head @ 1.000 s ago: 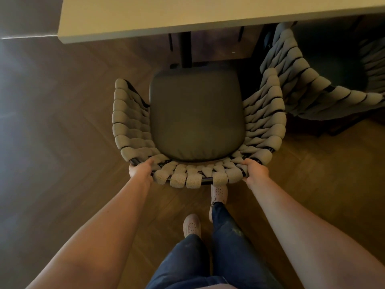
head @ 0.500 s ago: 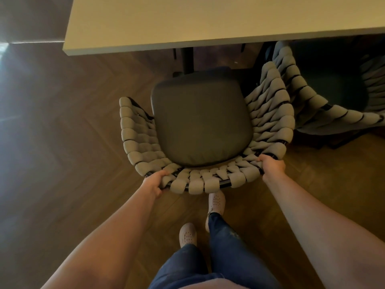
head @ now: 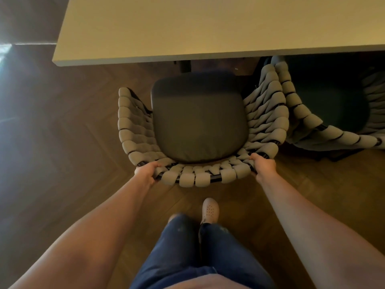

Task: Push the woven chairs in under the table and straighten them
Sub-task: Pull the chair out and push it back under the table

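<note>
A woven chair (head: pixel 133 130) with thick grey-beige straps and a dark seat cushion (head: pixel 200 124) stands in front of me, its seat front just short of the pale table (head: pixel 187 28) edge. My left hand (head: pixel 146 171) grips the back rim at its left corner. My right hand (head: pixel 263 166) grips the same rim at its right corner. A second woven chair (head: pixel 308 119) stands to the right, partly under the table, its left arm touching the first chair's right arm.
The floor is dark herringbone wood (head: pixel 62 142), with a bright light patch at the far left. A dark table leg (head: pixel 184 65) shows under the tabletop behind the seat. My legs in blue jeans and a pale shoe (head: pixel 210 209) are right behind the chair.
The chair has turned slightly on the floor and slid toward the table while both hands kept their hold on the back rim. My feet have shifted behind it.
</note>
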Motion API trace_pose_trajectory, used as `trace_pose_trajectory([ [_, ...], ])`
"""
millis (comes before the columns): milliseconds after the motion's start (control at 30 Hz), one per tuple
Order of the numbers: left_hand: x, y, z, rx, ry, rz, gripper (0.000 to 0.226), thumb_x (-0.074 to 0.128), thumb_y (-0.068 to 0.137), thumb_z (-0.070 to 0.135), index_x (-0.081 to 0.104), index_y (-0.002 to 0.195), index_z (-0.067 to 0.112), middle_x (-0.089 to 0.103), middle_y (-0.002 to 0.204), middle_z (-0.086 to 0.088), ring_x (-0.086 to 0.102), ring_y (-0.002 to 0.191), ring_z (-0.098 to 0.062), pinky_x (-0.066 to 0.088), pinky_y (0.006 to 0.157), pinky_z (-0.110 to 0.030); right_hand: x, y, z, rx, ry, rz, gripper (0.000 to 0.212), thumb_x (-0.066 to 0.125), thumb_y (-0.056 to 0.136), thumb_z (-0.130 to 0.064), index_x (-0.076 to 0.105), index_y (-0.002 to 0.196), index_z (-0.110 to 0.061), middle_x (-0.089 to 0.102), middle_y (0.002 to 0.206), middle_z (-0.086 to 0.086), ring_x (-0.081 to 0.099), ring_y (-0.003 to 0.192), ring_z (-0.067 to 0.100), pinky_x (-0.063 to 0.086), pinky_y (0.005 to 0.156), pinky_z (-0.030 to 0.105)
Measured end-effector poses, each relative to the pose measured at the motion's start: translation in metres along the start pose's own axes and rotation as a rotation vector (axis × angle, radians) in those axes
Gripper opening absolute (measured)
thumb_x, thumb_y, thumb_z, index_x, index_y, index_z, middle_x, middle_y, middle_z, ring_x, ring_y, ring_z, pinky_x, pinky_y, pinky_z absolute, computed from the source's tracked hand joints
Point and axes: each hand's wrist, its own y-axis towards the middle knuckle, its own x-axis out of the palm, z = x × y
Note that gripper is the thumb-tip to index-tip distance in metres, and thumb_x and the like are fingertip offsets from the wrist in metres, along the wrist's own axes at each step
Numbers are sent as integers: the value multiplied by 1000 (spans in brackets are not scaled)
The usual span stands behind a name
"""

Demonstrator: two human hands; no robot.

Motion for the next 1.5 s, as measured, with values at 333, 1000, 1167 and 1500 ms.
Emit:
trace_pose_trajectory([
  [333,11,25,77,79,161,34,61,70,86,5,39,138,5,51,135,-17,55,119,-33,52,86,-43,46,12,-13,111,13,-98,56,69,88,-14,44,138,-6,57,128,19,63,98,28,55,59,33],
  [1000,26,38,113,115,266,-22,65,68,89,21,34,142,7,49,136,-15,56,116,-33,53,80,-40,69,20,-34,134,30,-51,66,74,84,-24,42,141,-13,56,129,15,61,106,29,57,65,35],
  [1167,29,17,83,363,567,128,92,65,89,37,4,154,10,30,152,-15,47,126,-36,49,97,-45,78,-10,-11,9,-35,-2,81,73,84,-28,25,149,-18,48,139,15,53,122,32,48,100,48],
  [1500,-20,-6,19,763,774,-3,69,47,98,48,14,154,25,1,163,-3,11,148,-27,29,116,-49,146,-140,45,111,-655,-603,55,61,93,-31,42,143,-18,48,141,7,45,130,24,38,104,39],
])
